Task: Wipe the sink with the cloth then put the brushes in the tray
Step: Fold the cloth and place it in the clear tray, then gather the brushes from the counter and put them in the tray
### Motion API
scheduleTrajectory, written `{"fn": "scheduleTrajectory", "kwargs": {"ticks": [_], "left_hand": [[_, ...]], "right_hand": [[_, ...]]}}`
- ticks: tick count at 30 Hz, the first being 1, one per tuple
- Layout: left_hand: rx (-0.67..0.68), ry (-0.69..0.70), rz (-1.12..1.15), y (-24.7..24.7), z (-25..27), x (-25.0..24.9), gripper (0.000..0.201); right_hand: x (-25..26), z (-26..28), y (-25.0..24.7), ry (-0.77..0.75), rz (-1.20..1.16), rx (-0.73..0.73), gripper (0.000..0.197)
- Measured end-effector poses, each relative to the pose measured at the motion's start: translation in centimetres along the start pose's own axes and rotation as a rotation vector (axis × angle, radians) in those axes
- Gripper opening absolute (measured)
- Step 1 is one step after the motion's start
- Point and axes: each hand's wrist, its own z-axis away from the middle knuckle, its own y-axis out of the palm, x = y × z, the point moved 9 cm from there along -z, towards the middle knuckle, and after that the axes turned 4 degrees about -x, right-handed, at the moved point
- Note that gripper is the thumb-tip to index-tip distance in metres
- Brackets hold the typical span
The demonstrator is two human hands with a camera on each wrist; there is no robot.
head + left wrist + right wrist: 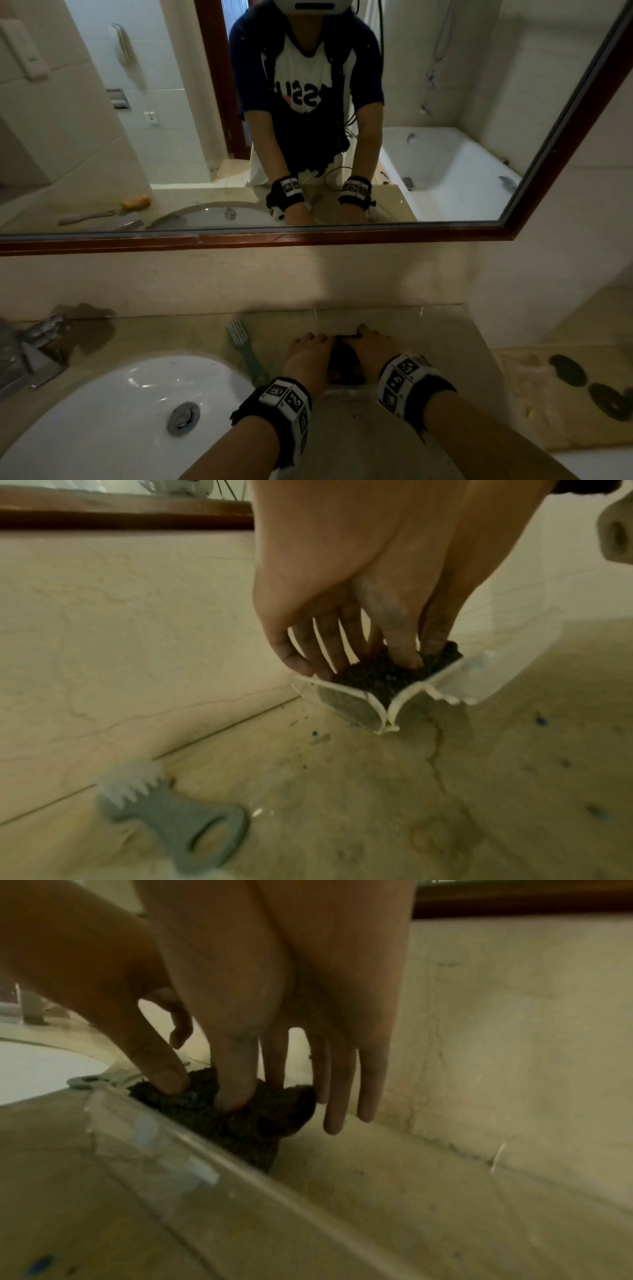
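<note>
A dark cloth (344,363) lies bunched in a clear plastic tray (352,392) on the counter, right of the white sink (120,411). Both hands are on it. My left hand (315,339) pinches the cloth (373,680) between thumb and fingers at the tray's (462,680) near corner. My right hand (366,334) presses its thumb into the cloth (240,1129), with one finger behind it and the others straight. A grey-green brush (245,346) lies flat between sink and tray, also seen beside the left hand (171,821).
The faucet (34,346) stands at the far left. The backsplash wall is close behind the tray, under the mirror. The mirror shows a pink brush (85,217) and an orange sponge (135,202) at the counter's left. Dark stones (568,370) lie on a mat at the right.
</note>
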Motion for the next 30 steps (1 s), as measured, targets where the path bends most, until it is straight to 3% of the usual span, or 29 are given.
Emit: {"fn": "scheduleTrajectory", "kwargs": {"ticks": [3, 8, 16, 20, 25, 30], "left_hand": [[-0.045, 0.005, 0.044, -1.4, 1.6, 0.2, 0.050], [-0.211, 0.002, 0.097, -3.5, 7.1, 1.7, 0.038], [-0.349, -0.031, 0.207, -2.1, 18.3, 6.6, 0.033], [-0.327, -0.047, 0.229, 0.3, 22.9, 8.0, 0.032], [-0.165, -0.081, 0.221, 4.1, 25.6, 5.8, 0.043], [-0.069, -0.125, 0.167, 6.0, 26.2, 2.3, 0.050]], "right_hand": [[0.0, 2.0, -1.3, 0.032, 0.020, -0.048, 0.070], [-2.3, 8.3, -1.9, 0.151, -0.070, -0.131, 0.065], [-2.9, 19.0, 2.3, 0.370, -0.121, -0.164, 0.061], [-4.6, 24.8, 7.6, 0.532, -0.173, -0.140, 0.052], [-6.1, 29.3, 12.8, 0.699, -0.219, -0.103, 0.047], [-5.4, 28.3, 15.2, 0.624, -0.260, -0.111, 0.054]]}}
